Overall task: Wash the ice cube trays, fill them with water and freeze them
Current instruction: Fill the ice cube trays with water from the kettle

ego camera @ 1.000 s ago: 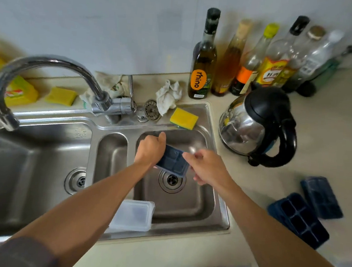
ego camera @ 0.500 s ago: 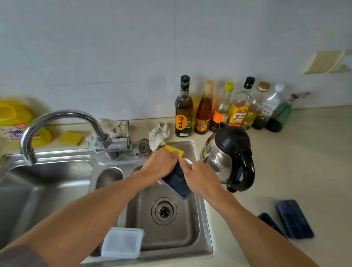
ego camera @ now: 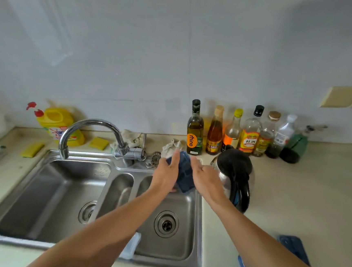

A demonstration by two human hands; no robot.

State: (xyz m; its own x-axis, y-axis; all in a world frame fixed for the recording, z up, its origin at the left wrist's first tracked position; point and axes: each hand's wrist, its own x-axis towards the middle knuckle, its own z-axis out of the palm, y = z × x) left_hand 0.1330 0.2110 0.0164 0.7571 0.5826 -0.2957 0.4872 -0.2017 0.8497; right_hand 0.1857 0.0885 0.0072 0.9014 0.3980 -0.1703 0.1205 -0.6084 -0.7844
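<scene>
Above the right basin, at frame centre, held a dark blue ice cube tray (ego camera: 185,176) stood on end, square pockets showing. Clamped it from both sides: left hand (ego camera: 165,174) on the left edge, right hand (ego camera: 207,179) on the right, one finger of each straight along it. Counted three basins in the brushed steel sink (ego camera: 79,155), two more blue trays (ego camera: 292,248) at lower right, seven bottles (ego camera: 195,128) along the wall, two yellow sponges (ego camera: 98,143). Had the rounded kettle (ego camera: 234,170) just beside the right hand, the curved chrome faucet (ego camera: 93,123) well apart at left.
</scene>
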